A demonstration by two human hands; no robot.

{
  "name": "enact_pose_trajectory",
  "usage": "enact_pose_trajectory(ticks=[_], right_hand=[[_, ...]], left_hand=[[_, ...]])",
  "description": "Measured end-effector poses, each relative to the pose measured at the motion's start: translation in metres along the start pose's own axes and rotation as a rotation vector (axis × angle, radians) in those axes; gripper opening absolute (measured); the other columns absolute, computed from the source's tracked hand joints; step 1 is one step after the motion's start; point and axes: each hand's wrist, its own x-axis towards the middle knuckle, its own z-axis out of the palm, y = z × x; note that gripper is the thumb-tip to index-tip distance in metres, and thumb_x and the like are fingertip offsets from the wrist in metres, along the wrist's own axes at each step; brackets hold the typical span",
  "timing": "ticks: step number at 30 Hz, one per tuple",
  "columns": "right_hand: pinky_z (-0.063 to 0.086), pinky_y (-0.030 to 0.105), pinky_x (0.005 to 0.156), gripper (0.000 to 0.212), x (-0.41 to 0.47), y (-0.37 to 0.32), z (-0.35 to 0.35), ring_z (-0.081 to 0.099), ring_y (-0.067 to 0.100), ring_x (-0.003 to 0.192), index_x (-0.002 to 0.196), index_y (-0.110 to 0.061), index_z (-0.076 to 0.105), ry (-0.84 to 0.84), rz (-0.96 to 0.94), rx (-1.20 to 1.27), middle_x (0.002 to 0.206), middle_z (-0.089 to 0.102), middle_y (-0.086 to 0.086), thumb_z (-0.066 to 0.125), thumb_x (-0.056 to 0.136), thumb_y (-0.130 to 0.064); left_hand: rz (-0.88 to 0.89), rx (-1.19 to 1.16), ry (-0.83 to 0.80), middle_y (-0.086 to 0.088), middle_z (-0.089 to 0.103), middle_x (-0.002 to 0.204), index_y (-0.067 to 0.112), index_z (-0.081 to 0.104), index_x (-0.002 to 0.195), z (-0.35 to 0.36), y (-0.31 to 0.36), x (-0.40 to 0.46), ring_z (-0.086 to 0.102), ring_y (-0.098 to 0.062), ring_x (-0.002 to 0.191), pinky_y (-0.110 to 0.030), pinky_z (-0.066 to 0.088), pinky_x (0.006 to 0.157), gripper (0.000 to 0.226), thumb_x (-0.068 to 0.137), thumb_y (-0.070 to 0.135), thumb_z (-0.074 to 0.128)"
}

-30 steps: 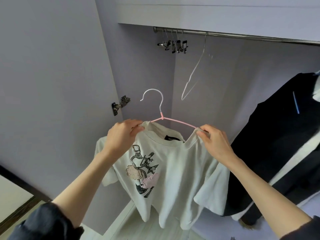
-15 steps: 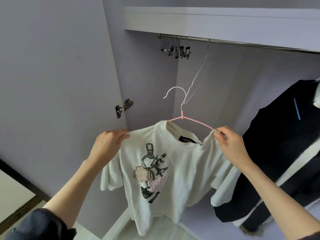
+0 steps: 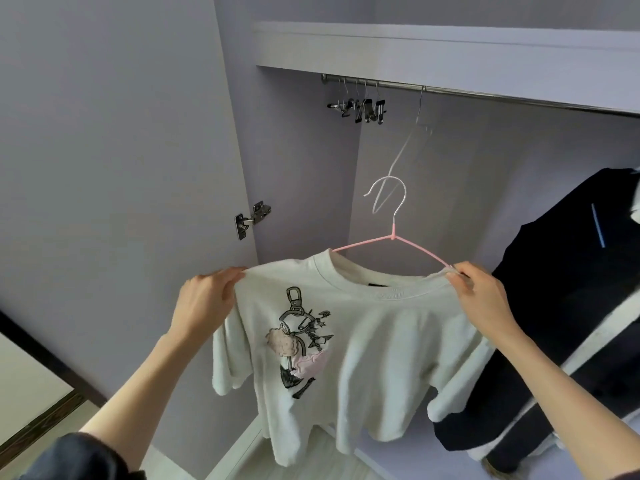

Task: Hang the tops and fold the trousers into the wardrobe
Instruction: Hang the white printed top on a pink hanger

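left hand (image 3: pixel 204 299) pinches white T-shirt (image 3: pixel 346 348) shoulder | right hand (image 3: pixel 485 303) pinches other shoulder with pink hanger (image 3: pixel 393 239) | rail (image 3: pixel 485 95) above, hook below it, right hand nearer

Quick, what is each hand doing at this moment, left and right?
Left hand: pinches the left shoulder of the white T-shirt.
Right hand: holds the T-shirt's right shoulder and the pink hanger end.

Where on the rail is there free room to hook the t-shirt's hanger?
Free: the stretch of rail between the empty wire hanger and the dark jacket at right. Crowded: the rail's left end, where clip hangers bunch up, with the wire hanger just beside them. Both hands, left and right, hold the t-shirt on its pink hanger below the rail.
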Motion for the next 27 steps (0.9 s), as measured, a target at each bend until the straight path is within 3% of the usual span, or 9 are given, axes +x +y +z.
enact_pose_trajectory(ticks=[2, 4, 7, 11, 13, 16, 18, 24, 27], right_hand=[[0.03, 0.026, 0.065, 0.014, -0.001, -0.002, 0.002, 0.051, 0.021, 0.072, 0.085, -0.009, 0.06, 0.027, 0.007, 0.048, 0.071, 0.053, -0.006, 0.052, 0.095, -0.014], [0.03, 0.023, 0.066, 0.012, -0.001, -0.007, 0.007, 0.051, 0.018, 0.074, 0.086, -0.012, 0.062, 0.062, -0.02, 0.085, 0.075, 0.054, -0.006, 0.053, 0.094, -0.011], [0.033, 0.024, 0.07, 0.013, -0.003, -0.017, 0.018, 0.053, 0.017, 0.076, 0.087, -0.01, 0.065, 0.089, -0.065, 0.113, 0.08, 0.055, -0.007, 0.054, 0.093, -0.008], [0.035, 0.023, 0.071, 0.012, -0.003, -0.031, 0.026, 0.053, 0.014, 0.074, 0.085, -0.009, 0.067, 0.101, -0.12, 0.148, 0.075, 0.053, -0.015, 0.057, 0.091, -0.009], [0.033, 0.019, 0.068, 0.01, -0.004, -0.03, 0.025, 0.052, 0.014, 0.073, 0.084, -0.007, 0.068, 0.099, -0.129, 0.157, 0.075, 0.054, -0.015, 0.06, 0.09, -0.01], [0.034, 0.014, 0.067, 0.006, -0.007, -0.029, 0.021, 0.052, 0.019, 0.075, 0.085, -0.007, 0.073, 0.056, -0.141, 0.138, 0.075, 0.063, -0.006, 0.068, 0.084, -0.008], [0.038, 0.013, 0.068, 0.006, -0.009, -0.028, 0.018, 0.056, 0.026, 0.073, 0.082, -0.005, 0.075, 0.057, -0.253, 0.084, 0.075, 0.067, -0.001, 0.072, 0.079, -0.003], [0.049, 0.03, 0.068, 0.012, -0.017, -0.035, 0.015, 0.06, 0.022, 0.07, 0.088, -0.005, 0.075, 0.432, -0.609, -0.084, 0.084, 0.072, 0.001, 0.064, 0.086, -0.008], [0.053, 0.034, 0.069, 0.021, -0.028, -0.039, 0.019, 0.065, 0.022, 0.073, 0.095, -0.004, 0.074, 0.39, -0.661, -0.113, 0.091, 0.073, 0.002, 0.063, 0.086, -0.02]], left_hand=[[0.043, 0.105, -0.028, -0.009, 0.071, 0.106, 0.016, 0.065, 0.118, 0.003, 0.006, -0.004, 0.066, -0.038, 0.087, -0.042, 0.05, 0.068, 0.032, 0.09, 0.01, 0.051], [0.156, 0.174, -0.058, -0.008, 0.058, 0.13, 0.013, 0.05, 0.135, 0.006, 0.015, -0.004, 0.059, -0.033, 0.11, -0.047, 0.049, 0.085, 0.047, 0.089, 0.011, 0.059], [0.382, 0.205, -0.012, -0.013, 0.055, 0.133, 0.005, 0.048, 0.136, 0.013, 0.034, 0.001, 0.056, -0.032, 0.117, -0.049, 0.043, 0.097, 0.054, 0.085, 0.009, 0.066], [0.377, 0.182, 0.077, -0.008, 0.066, 0.085, 0.004, 0.064, 0.116, 0.018, 0.055, 0.01, 0.064, -0.028, 0.076, -0.037, 0.052, 0.069, 0.047, 0.071, -0.009, 0.072], [0.326, 0.17, 0.081, -0.007, 0.065, 0.077, 0.006, 0.069, 0.102, 0.017, 0.055, 0.013, 0.063, -0.028, 0.068, -0.035, 0.052, 0.059, 0.046, 0.062, -0.017, 0.072], [0.281, 0.215, 0.073, -0.007, 0.064, 0.074, 0.005, 0.067, 0.091, 0.018, 0.054, 0.008, 0.063, -0.028, 0.066, -0.034, 0.05, 0.051, 0.046, 0.053, -0.021, 0.07], [0.231, 0.218, 0.058, -0.007, 0.064, 0.073, 0.004, 0.066, 0.089, 0.019, 0.053, 0.003, 0.062, -0.028, 0.064, -0.032, 0.047, 0.045, 0.049, 0.048, -0.023, 0.067], [0.107, 0.164, 0.05, -0.007, 0.068, 0.086, 0.008, 0.065, 0.098, 0.019, 0.051, 0.01, 0.063, -0.029, 0.081, -0.033, 0.04, 0.047, 0.039, 0.068, -0.016, 0.063], [0.074, 0.136, 0.045, -0.007, 0.068, 0.09, 0.008, 0.065, 0.101, 0.017, 0.051, 0.01, 0.062, -0.029, 0.085, -0.034, 0.04, 0.05, 0.038, 0.072, -0.015, 0.059]])
